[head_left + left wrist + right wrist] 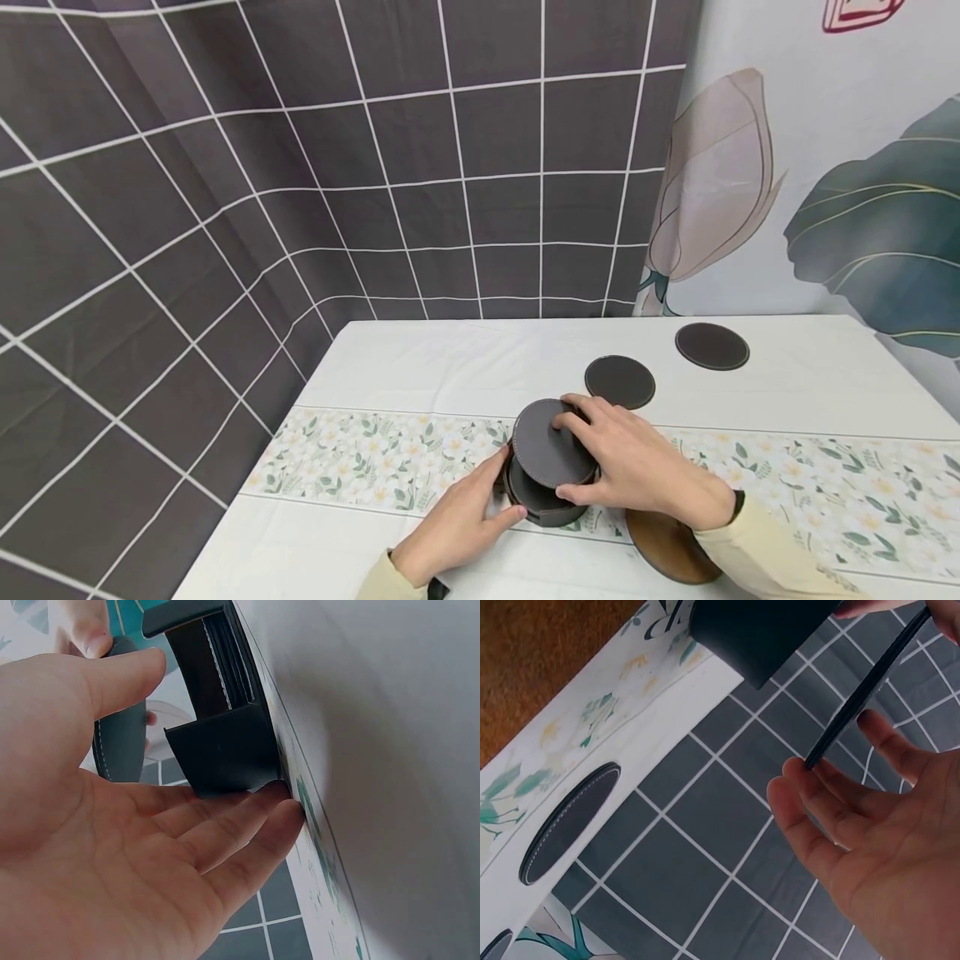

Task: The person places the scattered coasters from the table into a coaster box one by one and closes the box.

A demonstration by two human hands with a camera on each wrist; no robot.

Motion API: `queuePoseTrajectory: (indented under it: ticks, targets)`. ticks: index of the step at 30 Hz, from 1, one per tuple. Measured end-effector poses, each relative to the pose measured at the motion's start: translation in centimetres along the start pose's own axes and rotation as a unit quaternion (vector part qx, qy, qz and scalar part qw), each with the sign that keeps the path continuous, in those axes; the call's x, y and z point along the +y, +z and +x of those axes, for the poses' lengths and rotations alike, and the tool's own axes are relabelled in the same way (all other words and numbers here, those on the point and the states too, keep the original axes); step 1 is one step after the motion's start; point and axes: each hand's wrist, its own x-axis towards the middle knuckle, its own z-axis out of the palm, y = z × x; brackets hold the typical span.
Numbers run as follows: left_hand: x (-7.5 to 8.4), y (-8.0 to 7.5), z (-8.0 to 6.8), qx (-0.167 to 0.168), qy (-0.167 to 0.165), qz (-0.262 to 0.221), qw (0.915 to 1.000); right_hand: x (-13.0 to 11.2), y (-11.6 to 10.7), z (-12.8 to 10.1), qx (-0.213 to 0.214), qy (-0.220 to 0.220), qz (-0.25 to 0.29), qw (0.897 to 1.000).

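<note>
A round dark leather coaster holder [546, 505] stands on the flowered strip of the tablecloth. My left hand [468, 521] grips its left side, fingertips against the holder's wall [225, 754] and thumb higher up. Several coasters [229, 664] stand stacked inside it. My right hand [637, 467] pinches one dark stitched coaster [550, 442], tilted over the holder's top, fingers on its face and thumb below its near edge. In the right wrist view this coaster [862, 690] shows edge-on at the fingertips, below the holder [757, 630].
Two more dark coasters [619, 382] [712, 346] lie flat on the white cloth behind the holder. A brown round disc [671, 546] lies under my right wrist. The table [420, 367] ends at a grey tiled backdrop on the left and behind.
</note>
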Motion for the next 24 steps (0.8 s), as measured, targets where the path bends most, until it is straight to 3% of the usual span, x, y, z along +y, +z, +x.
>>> queuePoseTrajectory:
  ticks: [18,24]
  targets:
    - [-0.1,0.0,0.0,-0.004,-0.002,0.001,1.0,-0.5,1.4,-0.2,-0.014,-0.013,-0.004,1.0]
    - [-0.1,0.1,0.0,-0.003,0.0,0.007,1.0,-0.6,1.7,-0.2,-0.044,0.003,0.004,0.999]
